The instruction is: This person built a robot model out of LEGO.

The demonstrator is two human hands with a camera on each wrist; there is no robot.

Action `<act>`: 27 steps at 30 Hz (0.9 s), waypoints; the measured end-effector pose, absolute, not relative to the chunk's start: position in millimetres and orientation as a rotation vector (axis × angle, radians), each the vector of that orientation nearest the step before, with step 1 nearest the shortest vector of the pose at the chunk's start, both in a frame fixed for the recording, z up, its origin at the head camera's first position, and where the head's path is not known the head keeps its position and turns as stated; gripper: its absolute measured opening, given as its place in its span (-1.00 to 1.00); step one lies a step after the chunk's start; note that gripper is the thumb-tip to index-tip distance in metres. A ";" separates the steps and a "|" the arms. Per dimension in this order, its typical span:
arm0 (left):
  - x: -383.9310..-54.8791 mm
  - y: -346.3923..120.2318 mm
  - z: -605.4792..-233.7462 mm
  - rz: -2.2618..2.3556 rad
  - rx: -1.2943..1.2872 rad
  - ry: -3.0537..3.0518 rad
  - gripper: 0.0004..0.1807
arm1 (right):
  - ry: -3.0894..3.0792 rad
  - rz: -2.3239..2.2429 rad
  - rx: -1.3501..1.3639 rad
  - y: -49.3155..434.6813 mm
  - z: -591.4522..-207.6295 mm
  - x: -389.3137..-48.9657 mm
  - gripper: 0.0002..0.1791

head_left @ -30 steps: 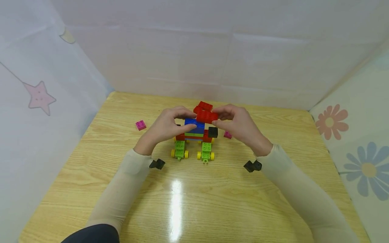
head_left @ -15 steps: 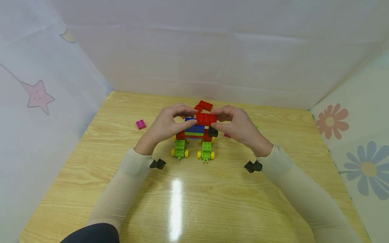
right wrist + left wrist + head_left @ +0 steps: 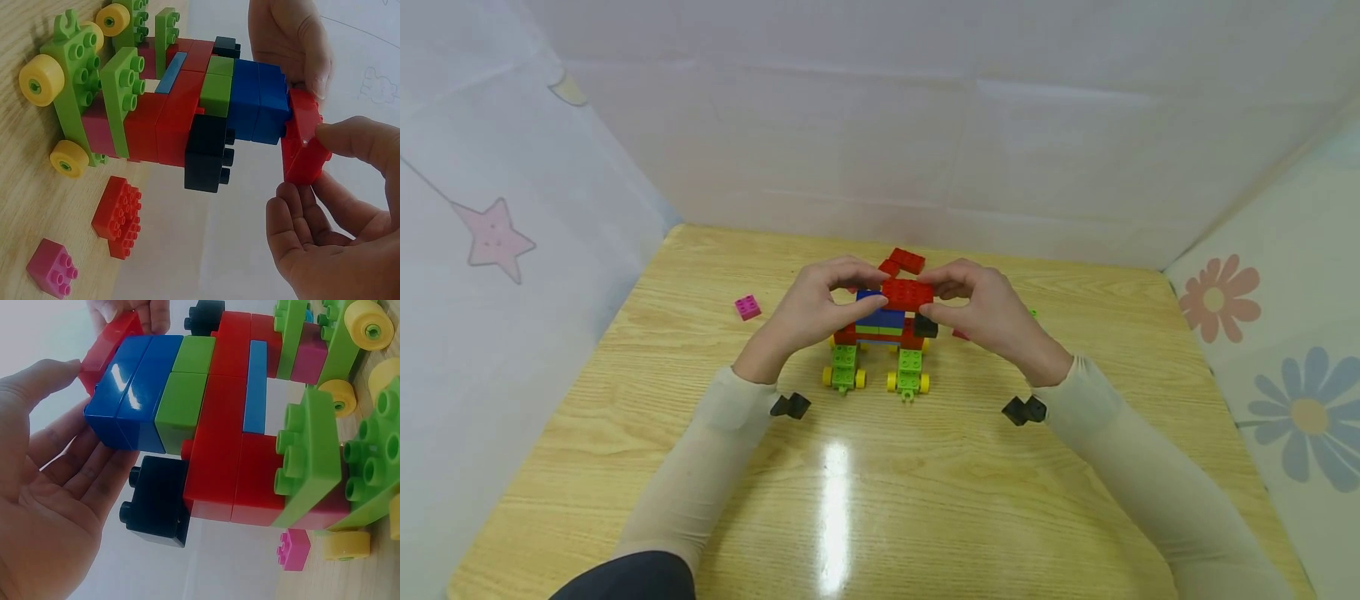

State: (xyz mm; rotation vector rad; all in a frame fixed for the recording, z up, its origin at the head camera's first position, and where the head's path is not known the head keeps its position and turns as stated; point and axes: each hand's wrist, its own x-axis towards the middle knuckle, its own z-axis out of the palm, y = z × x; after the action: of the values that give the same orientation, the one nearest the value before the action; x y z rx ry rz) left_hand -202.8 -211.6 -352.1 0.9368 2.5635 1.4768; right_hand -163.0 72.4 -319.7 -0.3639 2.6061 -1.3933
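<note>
A red brick (image 3: 908,294) overhangs the right side of the blue bricks (image 3: 134,381) at the top of a tall brick build. My right hand (image 3: 985,307) pinches this brick's outer end between thumb and fingers, as the right wrist view shows. On the other side, my left hand (image 3: 816,302) holds its inner end, thumb in front and fingers behind the blue bricks. Below the blue come green bricks (image 3: 181,394), then red ones (image 3: 219,425) with a black brick (image 3: 206,150) at either side. Green bases with yellow wheels (image 3: 42,80) carry the build on the table.
Loose red bricks (image 3: 908,260) lie behind the build on the wooden table (image 3: 925,500). One magenta brick (image 3: 747,307) rests to the left, another magenta brick (image 3: 50,267) to the right. A pale cloth wall (image 3: 880,150) rises at the table's back edge.
The red brick has shifted slightly left and levelled out over the blue bricks, my right hand moving with it. Over the last half second both hands have stayed nearly still.
</note>
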 end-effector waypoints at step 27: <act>-201.7 -213.1 -348.9 1.474 0.922 2.559 -0.66 | 2.514 -1.503 -0.342 53.8 -325.2 -166.4 -0.52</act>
State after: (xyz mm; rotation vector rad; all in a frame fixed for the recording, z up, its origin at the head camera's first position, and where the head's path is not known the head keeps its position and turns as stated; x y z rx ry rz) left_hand -201.7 -213.1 -348.9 0.9224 2.5585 1.4741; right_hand -166.4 53.8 -325.2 -0.3420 2.5137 -1.5033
